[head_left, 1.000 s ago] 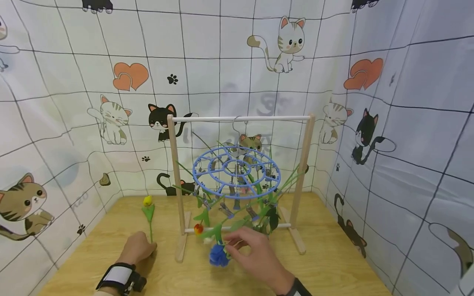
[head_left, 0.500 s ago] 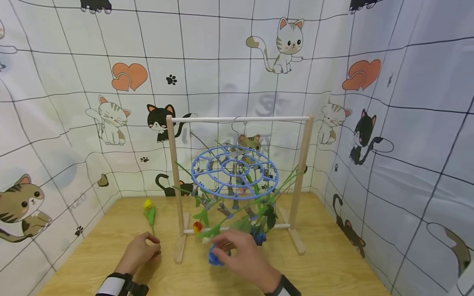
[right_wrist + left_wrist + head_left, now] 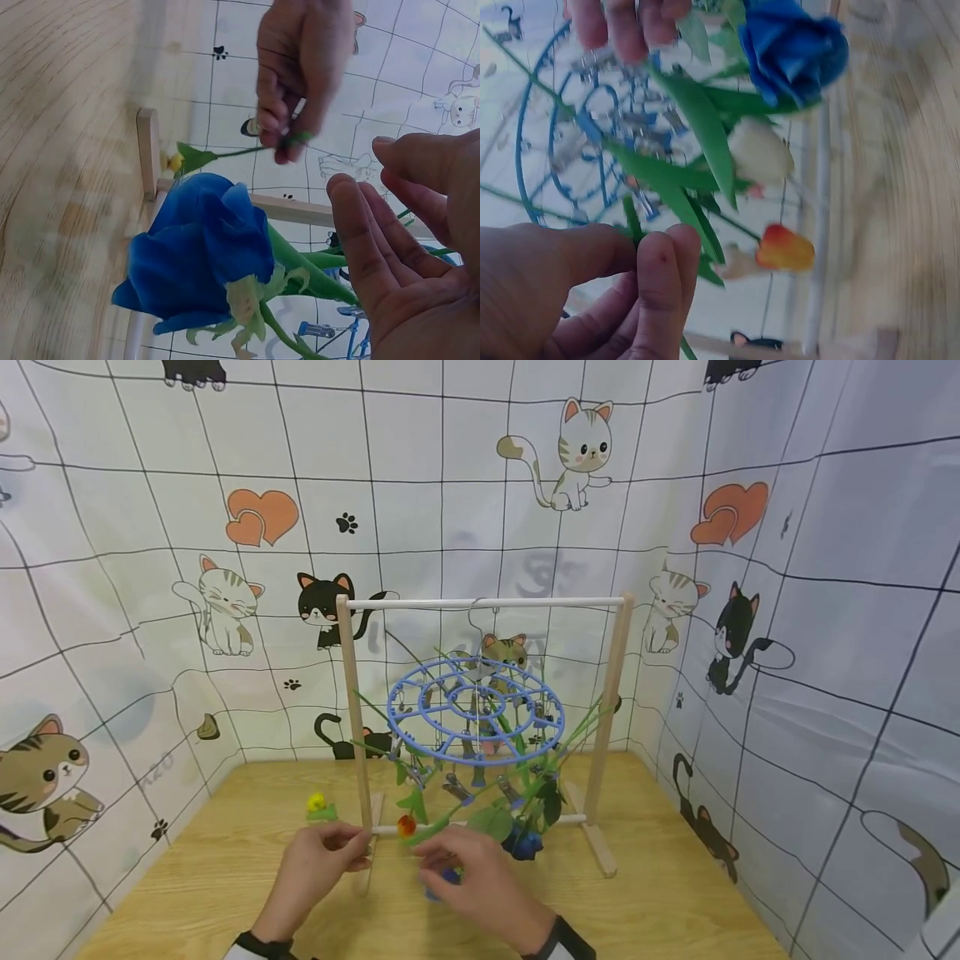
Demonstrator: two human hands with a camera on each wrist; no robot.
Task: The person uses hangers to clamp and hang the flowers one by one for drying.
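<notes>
My left hand (image 3: 318, 868) pinches the thin green stem (image 3: 632, 217) of a yellow tulip (image 3: 317, 803) between thumb and fingers. In the right wrist view its leaf (image 3: 196, 157) and small head point away from that hand. My right hand (image 3: 487, 881) is beside a blue rose (image 3: 202, 255), thumb and fingers apart with nothing between them. The rose hangs head-down under a round blue clip hanger (image 3: 476, 758). Close by hang an orange-red tulip (image 3: 786, 249) and a white tulip (image 3: 761, 150); a darker blue flower (image 3: 523, 843) hangs farther right.
The hanger hooks onto the white top rod (image 3: 555, 602) of a wooden stand (image 3: 611, 710). Metal clips (image 3: 510, 789) dangle from its ring, and green stems stick out sideways. A wood-grain table (image 3: 660, 893) lies beneath; a cat-print curtain (image 3: 420, 435) surrounds it.
My left hand has lifted the yellow tulip's stem and moved right toward the stand, turning the flower. My right hand has shifted slightly left, its fingers still near the blue rose.
</notes>
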